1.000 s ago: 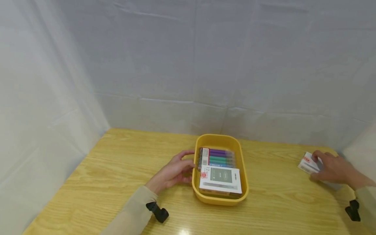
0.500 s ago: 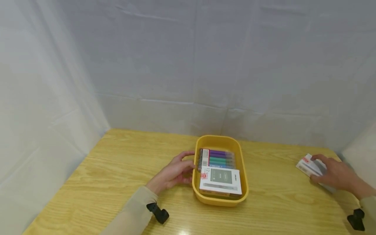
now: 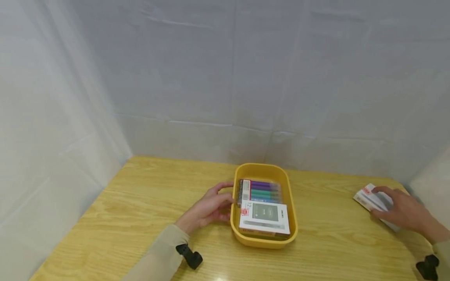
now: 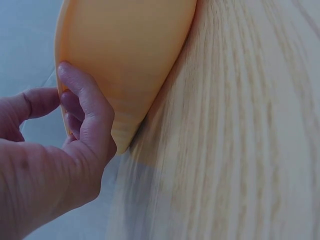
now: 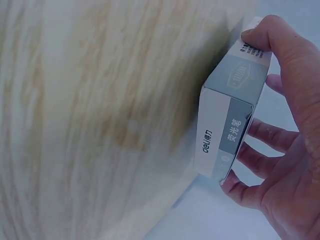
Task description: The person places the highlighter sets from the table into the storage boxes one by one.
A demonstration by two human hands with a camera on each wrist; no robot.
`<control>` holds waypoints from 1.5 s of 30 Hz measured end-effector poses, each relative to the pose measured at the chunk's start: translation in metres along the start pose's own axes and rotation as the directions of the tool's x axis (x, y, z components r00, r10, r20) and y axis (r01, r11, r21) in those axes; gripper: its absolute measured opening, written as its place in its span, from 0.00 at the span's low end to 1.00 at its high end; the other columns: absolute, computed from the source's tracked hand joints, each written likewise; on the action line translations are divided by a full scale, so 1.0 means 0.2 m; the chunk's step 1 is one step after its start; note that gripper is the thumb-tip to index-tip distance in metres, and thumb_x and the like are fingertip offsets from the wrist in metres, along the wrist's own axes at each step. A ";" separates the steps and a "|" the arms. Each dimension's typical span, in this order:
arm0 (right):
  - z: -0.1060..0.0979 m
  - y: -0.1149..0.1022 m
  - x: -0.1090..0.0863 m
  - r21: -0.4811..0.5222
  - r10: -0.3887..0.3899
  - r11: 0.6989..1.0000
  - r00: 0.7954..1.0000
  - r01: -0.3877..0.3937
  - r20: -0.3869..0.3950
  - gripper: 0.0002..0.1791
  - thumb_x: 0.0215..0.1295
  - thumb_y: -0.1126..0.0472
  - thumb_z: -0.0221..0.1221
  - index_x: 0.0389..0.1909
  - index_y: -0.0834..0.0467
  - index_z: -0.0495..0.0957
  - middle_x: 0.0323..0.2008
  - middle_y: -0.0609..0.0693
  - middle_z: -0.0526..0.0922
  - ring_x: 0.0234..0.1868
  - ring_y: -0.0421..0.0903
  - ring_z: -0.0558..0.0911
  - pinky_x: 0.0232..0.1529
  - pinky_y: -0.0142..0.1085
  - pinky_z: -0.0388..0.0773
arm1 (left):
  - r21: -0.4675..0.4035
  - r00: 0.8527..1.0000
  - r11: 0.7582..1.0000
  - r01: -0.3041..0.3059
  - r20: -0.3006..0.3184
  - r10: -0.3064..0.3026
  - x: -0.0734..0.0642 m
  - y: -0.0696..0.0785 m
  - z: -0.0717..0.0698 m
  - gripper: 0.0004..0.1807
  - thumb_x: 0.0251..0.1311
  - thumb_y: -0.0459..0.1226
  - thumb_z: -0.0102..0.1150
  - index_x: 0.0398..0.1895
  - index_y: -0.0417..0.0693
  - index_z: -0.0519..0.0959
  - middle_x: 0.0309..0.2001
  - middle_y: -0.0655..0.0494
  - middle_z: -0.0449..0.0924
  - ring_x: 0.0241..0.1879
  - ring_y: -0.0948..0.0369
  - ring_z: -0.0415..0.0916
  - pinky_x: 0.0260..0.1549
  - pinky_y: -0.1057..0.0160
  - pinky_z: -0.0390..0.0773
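Observation:
My left hand (image 3: 211, 207) is at the left side of a yellow plastic basket (image 3: 292, 203); in the left wrist view its thumb and fingers pinch the basket's rim (image 4: 59, 40). Inside the basket lie a clear pack of purple, green and blue pens (image 3: 263, 190) and, nearer me, a white and green box (image 3: 265, 216). Far to the right, my right hand (image 3: 404, 207) grips a white and grey highlighter box (image 3: 374, 199). The right wrist view shows thumb and fingers on opposite sides of this highlighter box (image 5: 225, 117), which is close to the tabletop.
The wooden table (image 3: 140, 218) carries the basket in its middle. White sheeting (image 3: 197, 78) hangs behind the table and along the left and right sides. Bare wood lies between the basket and my right hand.
My right hand has shifted slightly left and toward me, turning the highlighter box a little; more of the box shows. The left hand stays at the basket.

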State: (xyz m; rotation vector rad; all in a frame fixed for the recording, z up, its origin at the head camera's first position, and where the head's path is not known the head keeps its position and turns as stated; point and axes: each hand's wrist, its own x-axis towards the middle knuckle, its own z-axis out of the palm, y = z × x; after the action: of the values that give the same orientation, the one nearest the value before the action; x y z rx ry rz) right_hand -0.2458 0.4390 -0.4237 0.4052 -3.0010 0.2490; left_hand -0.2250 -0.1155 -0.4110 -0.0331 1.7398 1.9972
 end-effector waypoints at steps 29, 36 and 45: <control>-0.09 -0.29 0.00 -0.092 -0.048 0.995 0.995 0.039 -0.092 0.35 0.51 0.47 0.76 0.57 0.55 0.75 0.51 0.78 0.77 0.39 0.71 0.80 0.25 0.54 0.77 | 0.002 1.000 1.000 0.011 -0.016 -0.011 0.00 0.00 -0.01 0.34 0.66 0.33 0.54 0.75 0.53 0.60 0.66 0.38 0.73 0.49 0.54 0.79 0.32 0.62 0.83; -0.10 -0.36 0.00 -0.131 -0.148 0.984 0.964 0.122 -0.219 0.35 0.43 0.50 0.78 0.54 0.52 0.76 0.47 0.70 0.81 0.35 0.64 0.81 0.22 0.51 0.76 | -0.005 1.000 1.000 0.012 -0.019 -0.012 0.00 0.00 -0.01 0.33 0.67 0.33 0.54 0.75 0.53 0.60 0.66 0.38 0.73 0.49 0.54 0.78 0.33 0.62 0.83; -0.13 -0.44 0.00 -0.111 -0.207 0.977 0.940 0.183 -0.270 0.35 0.42 0.52 0.78 0.54 0.48 0.77 0.48 0.62 0.80 0.35 0.63 0.80 0.24 0.51 0.74 | -0.006 1.000 1.000 0.014 -0.018 -0.014 -0.01 0.01 0.00 0.33 0.67 0.33 0.54 0.75 0.53 0.60 0.67 0.38 0.72 0.49 0.54 0.78 0.35 0.60 0.84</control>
State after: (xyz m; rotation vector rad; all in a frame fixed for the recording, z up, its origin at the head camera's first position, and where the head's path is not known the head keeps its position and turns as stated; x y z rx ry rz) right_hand -0.2195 0.3598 -0.3854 0.5993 -2.6600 0.1464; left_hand -0.2248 -0.1163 -0.4083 -0.0649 1.7401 1.9973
